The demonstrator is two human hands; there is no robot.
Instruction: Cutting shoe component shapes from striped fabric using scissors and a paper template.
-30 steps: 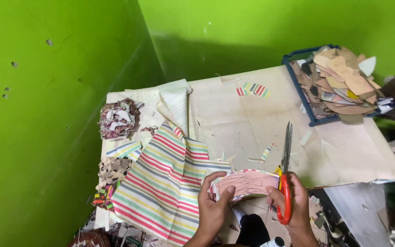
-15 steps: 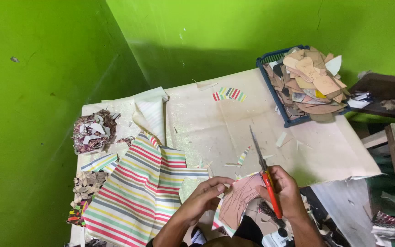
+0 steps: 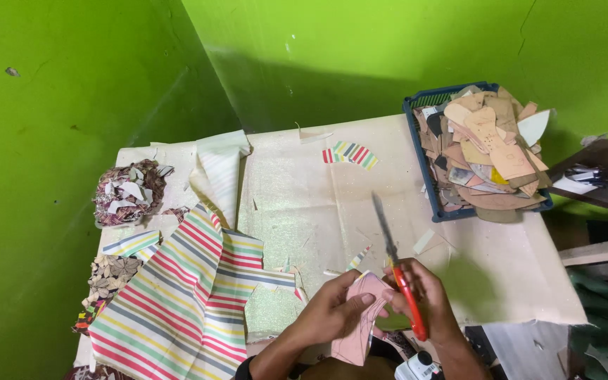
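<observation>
1. Head view, near edge of table (image 3: 501, 281): left hand (image 3: 332, 313) closed on a pink cut-out piece (image 3: 360, 317), thumb on top and fingers curled under; piece hanging down over the table's front edge, just beside the right hand.
2. Right hand (image 3: 427, 295) wrapped around the red handles of a pair of scissors (image 3: 397, 264); blades pointing up and away over the pale sheet, blurred, so cannot tell whether parted or together; blade base touching the top of the pink piece.
3. Left of the hands: striped fabric (image 3: 177, 295) spread flat, running off the near corner; beyond it a heap of patterned scraps (image 3: 127, 193) by the left edge.
4. Far side: small striped curved strip (image 3: 350, 153) lying alone on the sheet; blue tray (image 3: 416, 116) at the far right corner, piled with brown card shapes (image 3: 487, 151), well apart from both hands.
5. Behind: green wall (image 3: 388, 42).
</observation>
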